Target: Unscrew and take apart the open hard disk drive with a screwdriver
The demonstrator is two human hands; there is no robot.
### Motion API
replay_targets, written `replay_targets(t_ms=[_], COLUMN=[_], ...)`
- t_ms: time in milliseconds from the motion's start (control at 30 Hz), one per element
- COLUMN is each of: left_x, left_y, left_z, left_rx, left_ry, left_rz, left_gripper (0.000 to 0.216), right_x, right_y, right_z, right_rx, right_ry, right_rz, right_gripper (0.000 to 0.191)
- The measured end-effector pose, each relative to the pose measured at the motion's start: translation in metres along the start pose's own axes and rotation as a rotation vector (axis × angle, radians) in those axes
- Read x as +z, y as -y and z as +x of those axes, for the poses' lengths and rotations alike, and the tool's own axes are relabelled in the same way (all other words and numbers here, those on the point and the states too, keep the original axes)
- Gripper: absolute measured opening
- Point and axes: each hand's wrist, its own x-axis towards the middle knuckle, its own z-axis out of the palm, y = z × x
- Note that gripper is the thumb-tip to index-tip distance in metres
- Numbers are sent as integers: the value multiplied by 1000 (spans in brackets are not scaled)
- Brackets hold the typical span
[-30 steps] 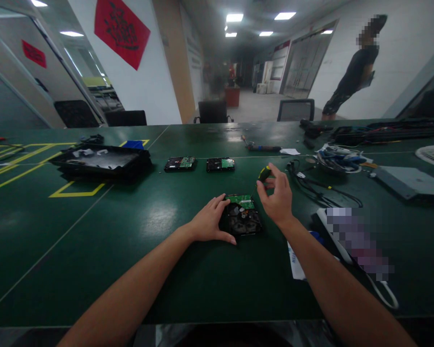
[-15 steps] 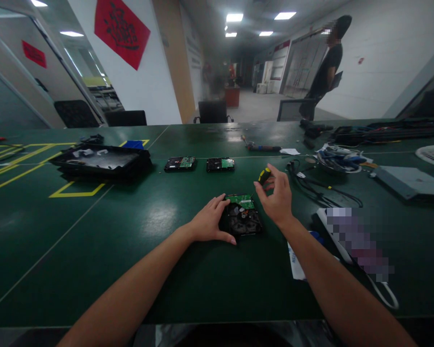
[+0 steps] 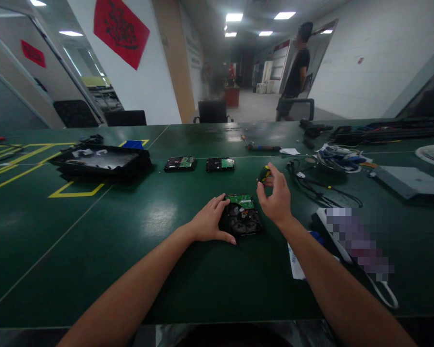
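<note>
A hard drive (image 3: 243, 219) lies on the table in front of me, its green circuit board at the far edge. My left hand (image 3: 210, 220) grips its left side, fingertips on the far corner and thumb along the near edge. Between the fingers and thumb of my right hand (image 3: 277, 197) is a screwdriver (image 3: 263, 174) with a black and yellow handle. Its thin shaft slants down toward the drive's far right corner; I cannot tell whether the tip sits in a screw. Farther back lie two more hard drives, one on the left (image 3: 180, 164) and one on the right (image 3: 220, 164).
Black trays (image 3: 104, 164) are stacked at the left. To the right are black cables (image 3: 311, 190), a dish of parts (image 3: 338, 159), a grey metal box (image 3: 412, 182) and a white-edged item (image 3: 334, 236). A person (image 3: 297, 72) is beyond the table.
The screwdriver handle has turned slightly in my right hand, with the fingers shifting on it. My left hand and the hard drive stay put. The person in the background has moved left.
</note>
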Motion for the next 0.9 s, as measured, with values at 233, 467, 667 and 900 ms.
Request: replay_targets(t_ms=[233, 467, 667, 900], left_x=[-2, 0, -1, -2], left_y=[-2, 0, -1, -2], left_z=[-1, -1, -1, -1], left_rx=[-2, -6, -14, -4], left_ry=[4, 4, 6, 8], left_rz=[5, 7, 6, 7], left_gripper=[134, 132, 133, 134], right_x=[0, 1, 0, 0], right_y=[0, 0, 0, 1], right_z=[1, 0, 0, 0], right_rx=[-10, 4, 1, 13], right_ry=[-25, -22, -20, -19], right_rz=[-12, 20, 33, 43], right_gripper=[64, 64, 64, 68])
